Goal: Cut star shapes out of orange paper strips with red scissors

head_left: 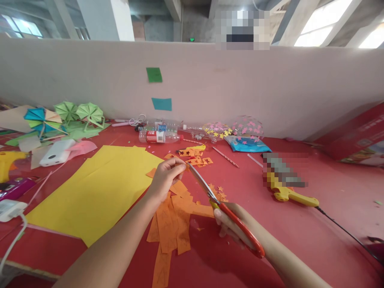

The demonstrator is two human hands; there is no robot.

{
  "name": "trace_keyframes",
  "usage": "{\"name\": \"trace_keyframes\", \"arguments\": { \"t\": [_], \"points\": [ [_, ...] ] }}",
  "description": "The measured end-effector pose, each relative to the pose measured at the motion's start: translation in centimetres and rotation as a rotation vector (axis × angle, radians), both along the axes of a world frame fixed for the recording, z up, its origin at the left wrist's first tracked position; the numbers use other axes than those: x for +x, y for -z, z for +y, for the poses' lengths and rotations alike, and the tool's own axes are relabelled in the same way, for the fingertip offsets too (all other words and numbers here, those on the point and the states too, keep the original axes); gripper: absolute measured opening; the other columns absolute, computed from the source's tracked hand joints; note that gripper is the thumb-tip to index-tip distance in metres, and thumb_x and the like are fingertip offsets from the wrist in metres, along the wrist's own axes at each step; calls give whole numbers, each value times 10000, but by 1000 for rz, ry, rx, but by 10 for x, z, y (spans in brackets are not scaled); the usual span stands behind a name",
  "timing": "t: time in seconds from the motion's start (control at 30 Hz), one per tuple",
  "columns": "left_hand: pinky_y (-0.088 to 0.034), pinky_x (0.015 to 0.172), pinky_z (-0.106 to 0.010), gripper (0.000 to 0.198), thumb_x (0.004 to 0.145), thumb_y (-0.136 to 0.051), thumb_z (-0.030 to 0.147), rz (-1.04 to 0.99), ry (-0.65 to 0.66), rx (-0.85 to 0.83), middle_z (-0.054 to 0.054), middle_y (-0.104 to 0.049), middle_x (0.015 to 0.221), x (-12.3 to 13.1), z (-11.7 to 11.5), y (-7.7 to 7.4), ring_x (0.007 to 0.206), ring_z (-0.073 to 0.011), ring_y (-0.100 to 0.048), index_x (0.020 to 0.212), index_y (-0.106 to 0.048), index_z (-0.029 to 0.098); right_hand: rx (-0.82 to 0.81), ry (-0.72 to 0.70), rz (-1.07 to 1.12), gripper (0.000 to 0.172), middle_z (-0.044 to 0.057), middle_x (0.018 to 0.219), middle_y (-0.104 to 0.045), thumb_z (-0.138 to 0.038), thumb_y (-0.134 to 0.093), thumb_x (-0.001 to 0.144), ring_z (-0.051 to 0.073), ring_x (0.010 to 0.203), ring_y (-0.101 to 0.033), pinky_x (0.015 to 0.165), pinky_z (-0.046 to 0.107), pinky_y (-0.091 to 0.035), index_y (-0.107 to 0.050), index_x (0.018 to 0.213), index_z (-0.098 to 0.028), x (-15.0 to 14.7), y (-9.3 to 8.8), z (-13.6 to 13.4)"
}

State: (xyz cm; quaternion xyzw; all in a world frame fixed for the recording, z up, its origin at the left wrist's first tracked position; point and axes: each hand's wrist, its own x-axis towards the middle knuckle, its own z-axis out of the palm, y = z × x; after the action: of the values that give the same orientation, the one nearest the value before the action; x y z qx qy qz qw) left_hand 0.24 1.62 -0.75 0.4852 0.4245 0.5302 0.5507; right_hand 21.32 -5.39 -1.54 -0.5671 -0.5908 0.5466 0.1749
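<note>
Where the yellow sheet (99,192) ends on its right, a small orange scrap (187,165) is pinched by the left hand (165,178); likely thin and limp, it is best held close to the cut. Further right, scissors (225,210) are gripped by the right hand (232,229).

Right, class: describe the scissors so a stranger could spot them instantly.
On the red table, find the orange paper strips near the front. Just right of them, the right hand holds the scissors: orange-red handles, unlike the yellow glue gun.
</note>
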Motion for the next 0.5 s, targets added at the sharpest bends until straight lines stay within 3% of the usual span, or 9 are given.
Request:
{"name": "trace_keyframes", "arguments": {
  "t": [0.3, 0.4, 0.5],
  "points": [
    [-222, 408, -190, 121, 700, -649, 294, 4, 5, -1, 53, -441, 525, 1, -1, -3, 453, -57, -361, 668, -623, 180, -11, 48, -9, 531, -79, 391, -435, -725, -492, 759, 48, 294, -305, 321, 186, -253, -383, 613, -226, -3, -4, -3],
    [-236, 398, -190, 166, 723, -658, 339, -6, -8, 16, 54, -469, 515, 0, -1, -2, 421, -53, -376, 694, -615, 181, -14, 34, 64, 533, -99, 342, -385, -717, -485, 781, 54, 284, -307, 373, 209, -364, -372, 593, -232, -2, 0, -2],
    [-276, 388, -191, 262, 779, -594, 452, -114, -35, -7, 46, -516, 524, 0, 1, 0, 407, -72, -451, 770, -592, 190, 28, 10, 175, 546, -123, 311, -315, -734, -411, 818, 63, 280, -298, 526, 278, -508, -378, 593, -238, 0, 3, -1]
  ]
}}
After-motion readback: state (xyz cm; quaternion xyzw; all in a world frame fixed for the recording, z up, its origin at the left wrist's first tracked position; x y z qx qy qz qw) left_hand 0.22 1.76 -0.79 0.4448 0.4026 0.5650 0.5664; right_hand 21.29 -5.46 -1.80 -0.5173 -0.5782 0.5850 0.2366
